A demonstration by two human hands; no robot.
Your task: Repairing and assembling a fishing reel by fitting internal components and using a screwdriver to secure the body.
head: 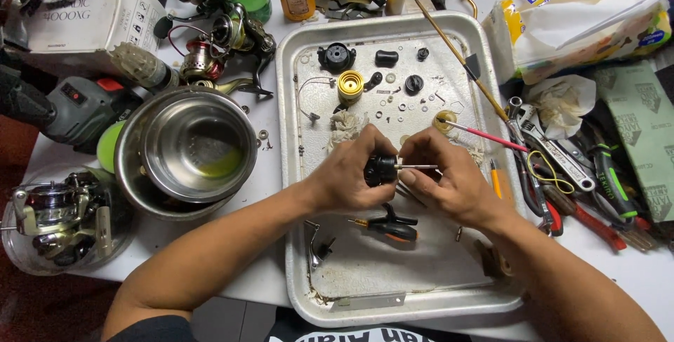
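Left hand (347,177) clenched round a small black reel body (380,170), held steady above the metal tray (393,272). Right hand (449,184), grip pinched on a thin metal shaft (415,167) sticking from it, aligned level. Loose screws and washers (404,107) kept inside the tray, likely against rolling away. Orange-handled screwdriver (390,228) lies just below, within reach.

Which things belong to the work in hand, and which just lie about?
In use:
left hand
right hand
black reel part
metal shaft
white tray

Lying about:
steel bowl
orange-handled screwdriver
gold spool
adjustable wrench
tissue pack
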